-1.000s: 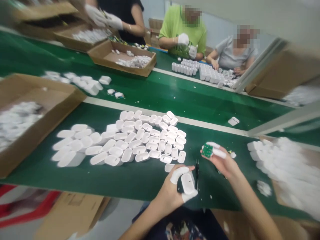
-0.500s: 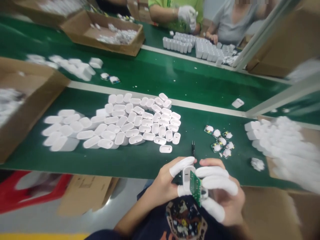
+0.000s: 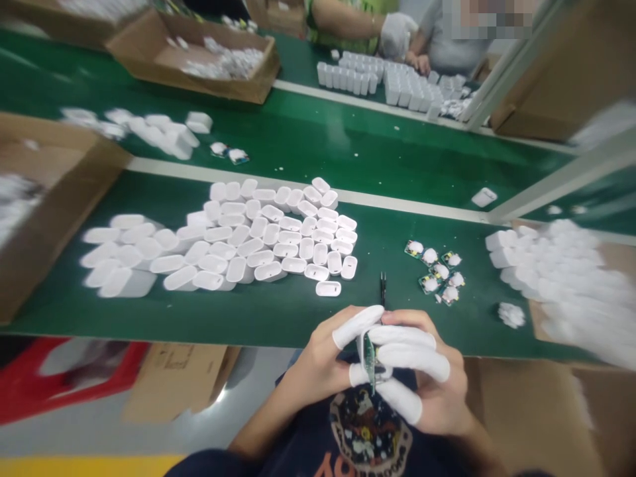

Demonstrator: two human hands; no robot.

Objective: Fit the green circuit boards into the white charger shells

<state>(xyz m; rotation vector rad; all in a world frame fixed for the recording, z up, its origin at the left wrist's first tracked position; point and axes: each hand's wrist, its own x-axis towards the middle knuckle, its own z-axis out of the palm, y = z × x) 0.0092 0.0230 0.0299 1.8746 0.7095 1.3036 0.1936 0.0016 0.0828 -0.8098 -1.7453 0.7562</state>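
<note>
Green matting covers the long desk (image 3: 298, 324), and a cardboard tray (image 3: 64, 192) of white pieces sits at its left edge. Right of the tray, a broad pile of white plastic casings (image 3: 258, 242) lies on the mat. At the near edge, just right of centre, the person's left hand (image 3: 318, 358) and right hand (image 3: 432, 377) are pressed close together, their fingertips sheathed in white finger cots (image 3: 355, 326). The left hand pinches a white casing (image 3: 364, 348), mostly hidden, while the right hand's fingers close around a green circuit board (image 3: 368, 361) standing edge-on against it; whether the board is seated inside cannot be told. Holding both low and close like this looks sound, since a steady, even pinch should keep the thin board square to the casing and avoid twisting it. Just beyond the hands stand slim black tweezers (image 3: 383, 288), and farther right lies a small cluster of green boards with white caps (image 3: 432, 268). Across the far belt, a co-worker's white-gloved hand (image 3: 397, 34) works beside upright rows of casings (image 3: 358, 76), while a loose heap of white casings (image 3: 556, 285) fills the near right.
</note>
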